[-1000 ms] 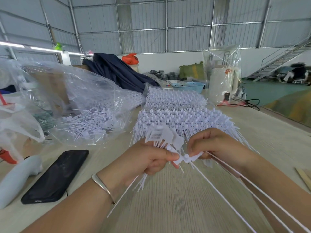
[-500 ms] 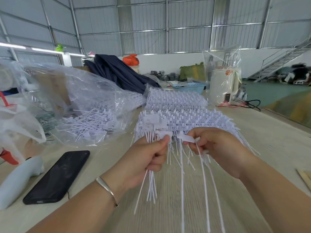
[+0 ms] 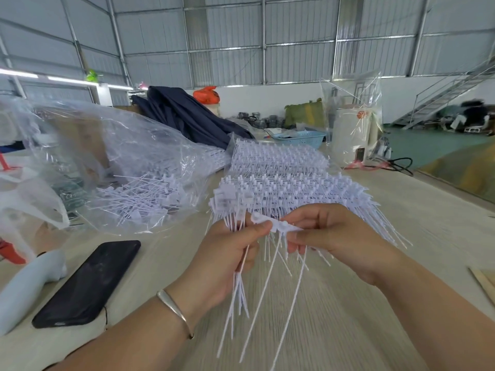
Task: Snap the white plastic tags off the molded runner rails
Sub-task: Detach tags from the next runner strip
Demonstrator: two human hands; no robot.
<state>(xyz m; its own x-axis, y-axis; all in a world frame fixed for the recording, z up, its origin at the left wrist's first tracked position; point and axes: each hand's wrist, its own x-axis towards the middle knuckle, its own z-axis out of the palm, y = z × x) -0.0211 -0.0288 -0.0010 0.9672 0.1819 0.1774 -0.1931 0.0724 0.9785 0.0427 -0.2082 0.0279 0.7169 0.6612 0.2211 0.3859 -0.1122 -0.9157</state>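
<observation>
Left hand (image 3: 230,253): you're gripping a bundle of freed tags (image 3: 241,293), thumb pinching the runner rail (image 3: 278,225).
Right hand (image 3: 329,236): pinching the rail's other end, fingers curled.
Snap: bend sharply at the joint, keep both pinches close.
Tangle risk: long tails (image 3: 292,311) dangling below may snag.
Phone (image 3: 88,282): near your left wrist.
Stacked rails (image 3: 281,188): waiting just beyond your hands.
Bag (image 3: 128,178): loose tags inside, far left.
</observation>
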